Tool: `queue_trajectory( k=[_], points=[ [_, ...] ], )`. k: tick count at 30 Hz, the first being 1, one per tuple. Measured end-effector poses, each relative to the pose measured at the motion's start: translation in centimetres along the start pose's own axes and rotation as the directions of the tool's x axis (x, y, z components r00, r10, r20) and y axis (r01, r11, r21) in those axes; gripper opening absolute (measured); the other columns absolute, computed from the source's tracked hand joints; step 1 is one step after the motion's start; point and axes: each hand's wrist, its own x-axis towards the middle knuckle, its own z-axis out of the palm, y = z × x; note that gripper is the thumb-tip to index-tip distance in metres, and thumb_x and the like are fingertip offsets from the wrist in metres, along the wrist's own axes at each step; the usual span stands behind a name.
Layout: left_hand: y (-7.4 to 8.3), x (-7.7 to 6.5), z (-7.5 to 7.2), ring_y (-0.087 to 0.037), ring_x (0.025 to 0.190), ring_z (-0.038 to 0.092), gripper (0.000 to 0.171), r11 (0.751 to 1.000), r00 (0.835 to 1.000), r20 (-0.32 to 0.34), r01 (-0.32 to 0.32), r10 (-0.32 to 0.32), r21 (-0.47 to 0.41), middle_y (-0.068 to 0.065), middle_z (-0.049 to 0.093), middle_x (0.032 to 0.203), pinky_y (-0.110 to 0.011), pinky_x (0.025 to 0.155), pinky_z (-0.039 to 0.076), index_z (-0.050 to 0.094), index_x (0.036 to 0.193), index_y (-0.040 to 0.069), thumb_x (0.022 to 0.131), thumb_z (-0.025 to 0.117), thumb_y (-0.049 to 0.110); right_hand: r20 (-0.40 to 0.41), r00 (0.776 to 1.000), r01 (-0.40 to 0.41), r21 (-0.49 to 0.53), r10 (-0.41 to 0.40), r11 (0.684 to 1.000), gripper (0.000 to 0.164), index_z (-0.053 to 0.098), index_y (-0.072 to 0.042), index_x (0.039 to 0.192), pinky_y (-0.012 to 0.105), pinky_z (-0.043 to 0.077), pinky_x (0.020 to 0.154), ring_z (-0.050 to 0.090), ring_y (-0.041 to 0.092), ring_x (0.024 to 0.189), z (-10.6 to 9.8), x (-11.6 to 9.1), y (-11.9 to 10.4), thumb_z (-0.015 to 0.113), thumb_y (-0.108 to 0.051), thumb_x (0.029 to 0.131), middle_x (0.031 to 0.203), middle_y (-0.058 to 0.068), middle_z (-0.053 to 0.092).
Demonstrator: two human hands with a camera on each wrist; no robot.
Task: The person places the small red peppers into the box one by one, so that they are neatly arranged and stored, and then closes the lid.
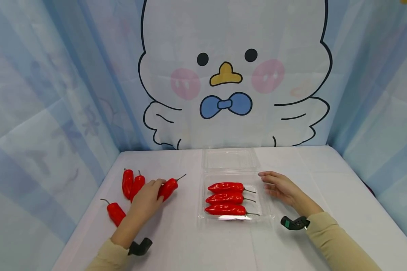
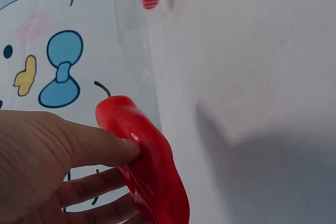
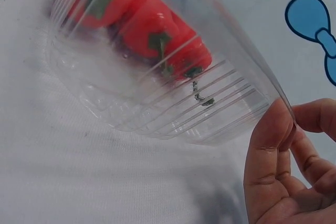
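My left hand pinches a red chili pepper between thumb and fingers, its thin stem pointing up and away. In the left wrist view the thumb presses on the glossy side of this pepper. To its right, a clear plastic clamshell box lies with its lid folded back. Three red peppers lie side by side in it, stems to the right. At the right edge of the box is my right hand; in the right wrist view its thumb and index finger pinch the clear rim.
Three loose red peppers lie on the left of the white table: two close together, one a pepper at the back, and another pepper partly behind the left forearm. The open lid reaches toward the cartoon-printed curtain behind.
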Motion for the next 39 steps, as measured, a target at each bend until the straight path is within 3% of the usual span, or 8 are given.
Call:
queue_trajectory(
  k=[15, 39],
  points=[
    [4.0, 0.8, 0.9, -0.030, 0.106, 0.066, 0.062, 0.998, 0.998, 0.006, -0.057, 0.057, 0.015, -0.014, 0.069, 0.122, -0.047, 0.089, 0.062, 0.061, 0.134, 0.010, 0.079, 0.089, 0.012, 0.009, 1.000, 0.020, -0.032, -0.020, 0.999, 0.040, 0.055, -0.007, 0.140, 0.018, 0.057, 0.072, 0.058, 0.009, 0.084, 0.2, 0.1, 0.3, 0.061, -0.026, 0.105, 0.120, 0.004, 0.052],
    [5.8, 0.9, 0.8, -0.028, 0.108, 0.065, 0.058, 0.994, 0.995, 0.022, -0.100, 0.101, -0.033, -0.013, 0.068, 0.124, -0.046, 0.089, 0.062, 0.062, 0.134, 0.012, 0.082, 0.087, 0.012, -0.014, 1.000, 0.017, -0.035, -0.018, 0.999, 0.038, 0.056, -0.007, 0.139, 0.018, 0.057, 0.072, 0.058, 0.010, 0.083, 0.2, 0.0, 0.3, 0.059, -0.025, 0.105, 0.123, 0.006, 0.051]
  ],
)
